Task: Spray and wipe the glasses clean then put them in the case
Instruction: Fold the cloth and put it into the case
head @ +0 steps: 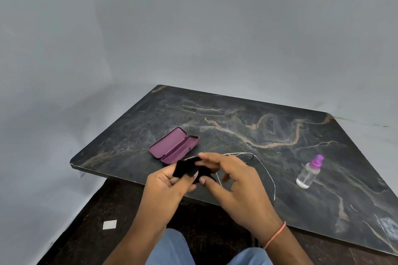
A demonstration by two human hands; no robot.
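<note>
Knees in pale blue trousers (172,249) sit lowest in view, below both forearms; a thin orange thread band (275,235) circles the right wrist. Left hand (165,187) is raised over the near edge of the dark marbled table (237,118), thumb and fingers curled and pinching a small black cloth (186,168) that bunches up between the two hands. Right hand (234,180) meets it from the other side — thumb and forefinger closed on the same cloth, with the glasses (249,157) caught in that pinch; the other fingers are loosely spread. Only part of the thin metal frame shows: one rim arcs out just past the right knuckles, and one temple arm trails away to the right of the grip and back toward the wrist, above the tabletop. Whether the cloth wraps a lens cannot be told, as the fingers hide it. Just beyond the left hand's fingertips lies the purple case (173,146), lid fully open, both halves flat on the table. Well to the right of the grip stands a small clear spray bottle (309,173) with a purple nozzle, upright, apart from everything else. Down left of the left forearm, a pale square patch (109,224) shows on the dark floor.
</note>
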